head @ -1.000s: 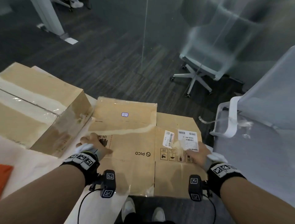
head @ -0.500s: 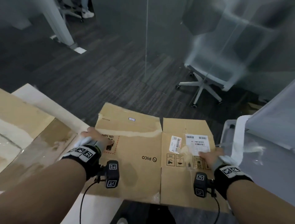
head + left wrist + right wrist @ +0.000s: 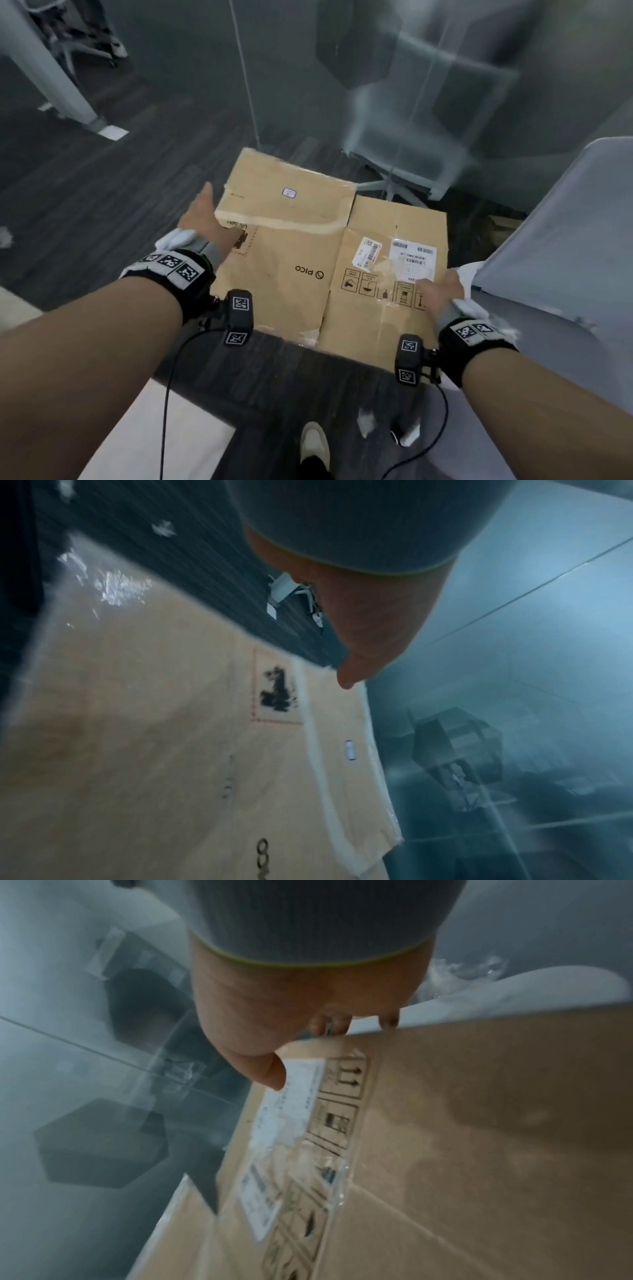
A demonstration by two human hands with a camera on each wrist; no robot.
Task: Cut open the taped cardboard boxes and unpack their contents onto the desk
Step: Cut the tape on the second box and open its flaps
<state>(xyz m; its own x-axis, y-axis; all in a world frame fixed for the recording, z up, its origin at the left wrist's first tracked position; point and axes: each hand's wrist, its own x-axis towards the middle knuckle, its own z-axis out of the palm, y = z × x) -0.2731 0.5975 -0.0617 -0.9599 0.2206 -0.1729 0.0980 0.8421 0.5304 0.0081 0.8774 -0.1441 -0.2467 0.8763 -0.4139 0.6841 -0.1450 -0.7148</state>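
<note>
Two hands carry one flattened cardboard box [image 3: 329,260], a tan sheet printed PICO, held out over the dark floor [image 3: 102,192] ahead of the person's shoe, clear of any desk; the right hand [image 3: 440,294] grips its right edge, thumb on top beside the white shipping label [image 3: 412,262] and fingers [image 3: 329,1023] curled under the rim, as the right wrist view shows; the left hand [image 3: 205,222] lies at the left edge near the red-dashed hazard mark [image 3: 241,240], fingers stretched straight forward and clenching nothing, so it seems to steady or let go rather than hold; whether its palm touches the board I cannot tell. Judged from these views, the sheet should be light but broad and floppy, hinging along the crease between its two panels; glossy tape strips [image 3: 284,222] across the upper flap would be slick under a thumb; bare cardboard at the long outer edges, one hand per panel, looks like the surest hold, since a one-handed grip would probably let the far panel sag and swing. A pale office chair [image 3: 411,154] stands behind glass beyond, and a grey panel [image 3: 565,240] lies close on the right.
</note>
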